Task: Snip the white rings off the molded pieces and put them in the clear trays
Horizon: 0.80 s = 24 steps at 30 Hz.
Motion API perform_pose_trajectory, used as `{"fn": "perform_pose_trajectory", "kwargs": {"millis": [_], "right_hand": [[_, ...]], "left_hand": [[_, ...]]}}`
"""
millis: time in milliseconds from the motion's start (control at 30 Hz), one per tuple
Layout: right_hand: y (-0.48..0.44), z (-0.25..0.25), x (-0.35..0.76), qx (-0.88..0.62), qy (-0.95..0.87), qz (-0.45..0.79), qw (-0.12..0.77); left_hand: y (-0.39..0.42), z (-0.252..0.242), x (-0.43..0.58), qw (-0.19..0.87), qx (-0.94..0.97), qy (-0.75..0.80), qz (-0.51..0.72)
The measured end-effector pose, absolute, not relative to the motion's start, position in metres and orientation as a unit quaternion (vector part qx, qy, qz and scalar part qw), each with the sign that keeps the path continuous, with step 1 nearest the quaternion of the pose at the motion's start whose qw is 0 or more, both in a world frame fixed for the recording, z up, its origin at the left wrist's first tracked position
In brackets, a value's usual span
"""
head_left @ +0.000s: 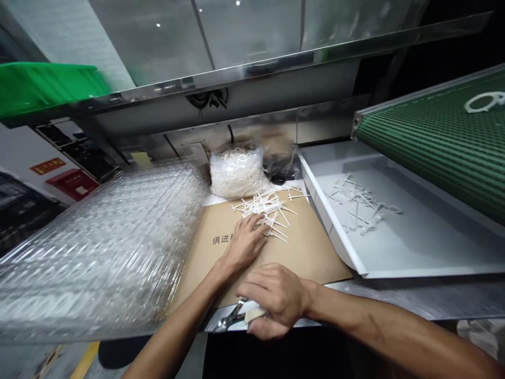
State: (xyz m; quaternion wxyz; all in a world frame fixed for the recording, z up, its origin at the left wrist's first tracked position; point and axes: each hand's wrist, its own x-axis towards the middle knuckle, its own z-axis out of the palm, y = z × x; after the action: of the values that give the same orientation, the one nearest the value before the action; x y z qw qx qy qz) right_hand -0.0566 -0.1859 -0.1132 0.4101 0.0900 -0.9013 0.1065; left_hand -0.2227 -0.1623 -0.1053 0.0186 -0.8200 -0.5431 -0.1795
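- Left hand [246, 242]: open, fingers loosely spread, resting against the edge of a pile of white plastic sticks [265, 206], no grip on anything.
- Right hand [274, 297]: curled shut round the pale grip of metal snips [232, 318], blades angled down-left, away from the pile.
- Pile lies on a brown cardboard sheet [311, 247], on a steel bench [434, 297].
- Behind: clear bag [236, 171] of white plastic bits.
- Right: white tray [335, 231] holding more sticks [357, 202], beside a green belt [430, 137].
- Left: stack of clear plastic sheets [98, 247].
- Handling: keep left palm light so sticks don't scatter; keep snip tips clear of left fingers.
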Motion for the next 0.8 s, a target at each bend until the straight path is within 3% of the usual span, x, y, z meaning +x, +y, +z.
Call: {"fn": "perform_pose_trajectory", "kwargs": {"millis": [133,533,800], "right_hand": [[-0.185,-0.117,-0.058,0.070,-0.920,0.070,0.379],[-0.185,-0.119,-0.062,0.038,-0.939,0.054,0.337],[-0.185,-0.110,-0.060,0.006,-0.970,0.078,0.231]], "left_hand": [[-0.145,-0.098,-0.242,0.064,-0.797,-0.573,-0.183],[-0.112,-0.087,-0.249,0.041,-0.843,-0.526,-0.107],[-0.080,-0.023,-0.216,0.017,-0.869,-0.465,-0.169]]}}
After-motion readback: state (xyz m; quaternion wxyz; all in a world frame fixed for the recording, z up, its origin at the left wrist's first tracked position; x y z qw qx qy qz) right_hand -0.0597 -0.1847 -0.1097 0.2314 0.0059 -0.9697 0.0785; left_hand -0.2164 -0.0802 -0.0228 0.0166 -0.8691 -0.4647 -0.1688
